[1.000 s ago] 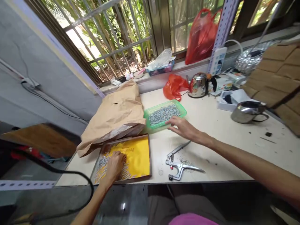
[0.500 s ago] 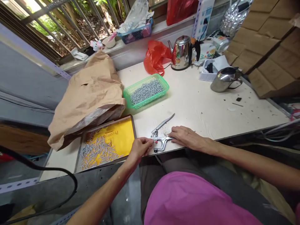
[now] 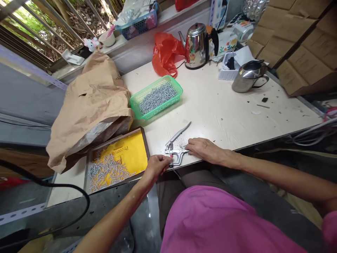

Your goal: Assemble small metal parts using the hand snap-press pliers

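Observation:
Snap pliers (image 3: 174,151) with silver handles and a spring lie at the table's front edge, their upper handle raised. My right hand (image 3: 204,149) is closed around the end of the lower handle. My left hand (image 3: 158,166) pinches at the pliers' jaw end, thumb against fingers; whatever it holds is too small to make out. Left of that hand, a shallow dark-rimmed tray (image 3: 146,144) contains loose slim metal pieces (image 3: 110,170) on a yellow sheet. Behind the pliers, a green plastic basket (image 3: 163,107) holds many similar small metal pieces (image 3: 158,98).
Crumpled brown paper (image 3: 89,95) covers the table's left side and overhangs the tray. At the back are a red plastic bag (image 3: 164,54) and a steel kettle (image 3: 196,47). A steel jug (image 3: 246,79) and cardboard (image 3: 297,52) stand to the right.
The view has shifted, so the table things appear slightly lower-left or higher. My left fingers now cover more of the pliers' jaw end. The right hand keeps its grip on the handle.

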The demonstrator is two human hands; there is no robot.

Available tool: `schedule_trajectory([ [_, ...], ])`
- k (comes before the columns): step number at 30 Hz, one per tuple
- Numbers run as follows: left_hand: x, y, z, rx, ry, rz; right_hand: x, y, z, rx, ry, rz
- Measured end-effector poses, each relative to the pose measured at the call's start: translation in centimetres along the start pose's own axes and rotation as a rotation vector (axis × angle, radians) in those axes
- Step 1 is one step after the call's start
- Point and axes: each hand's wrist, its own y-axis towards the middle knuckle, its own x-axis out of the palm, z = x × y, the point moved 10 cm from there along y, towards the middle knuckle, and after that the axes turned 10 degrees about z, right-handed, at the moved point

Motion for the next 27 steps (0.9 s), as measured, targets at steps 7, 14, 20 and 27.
schedule_trajectory([
  [7,0.7,-0.3,-0.4,-0.098,0.032,-0.117,0.2,-0.3,-0.1,0.008,-0.013,-0.006],
  [14,0.6,-0.5,-0.8,-0.111,0.030,-0.096,-2.1,1.3,1.8,-0.037,-0.115,0.026],
  [20,0.5,-0.7,-0.8,-0.109,0.030,-0.077,-1.6,3.1,2.3,-0.073,-0.160,-0.098],
  [27,0.6,-1.0,-1.2,-0.111,0.025,-0.079,-1.8,2.8,1.7,-0.072,-0.186,-0.066],
])
